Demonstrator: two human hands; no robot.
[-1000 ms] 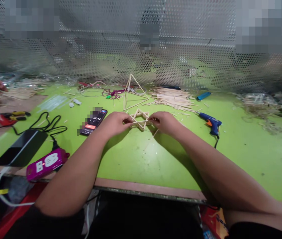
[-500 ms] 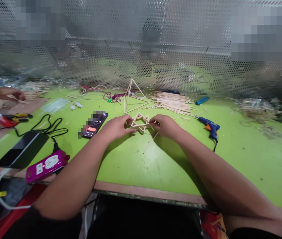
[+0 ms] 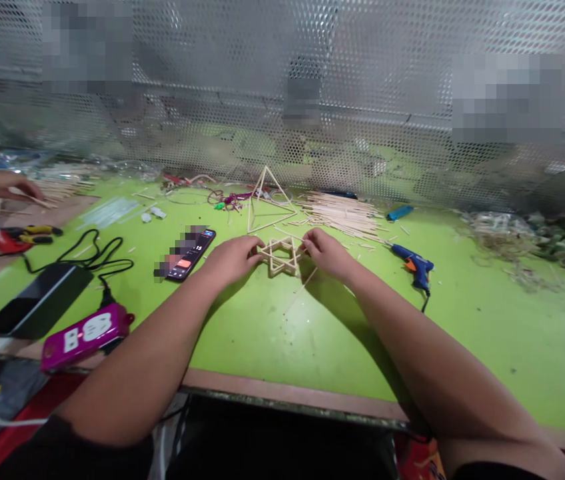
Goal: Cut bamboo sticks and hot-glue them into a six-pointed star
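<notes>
On the green table, the left hand and right hand come in narrow from both sides and pinch a small stick star low between them. Soft, even pinching keeps thin sticks lined up
</notes>
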